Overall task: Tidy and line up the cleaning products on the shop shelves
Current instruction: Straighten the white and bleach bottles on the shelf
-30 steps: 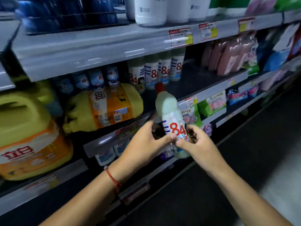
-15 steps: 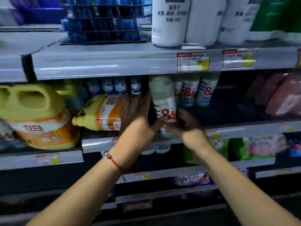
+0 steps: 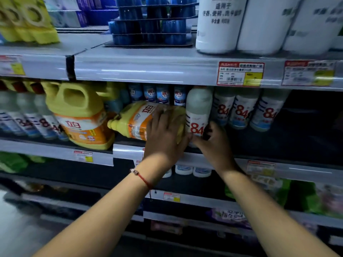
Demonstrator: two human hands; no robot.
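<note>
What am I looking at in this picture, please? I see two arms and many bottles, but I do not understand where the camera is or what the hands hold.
The camera sits on a person's head and looks forward and down, so the two arms are the person's own. They stand before shop shelves of cleaning products. The right hand grips a white "84" bottle, standing upright at the front edge of the middle shelf. The left hand rests with spread fingers on a yellow jug lying on its side. Further right stand three more "84" bottles; left of the lying jug, an upright yellow jug.
</note>
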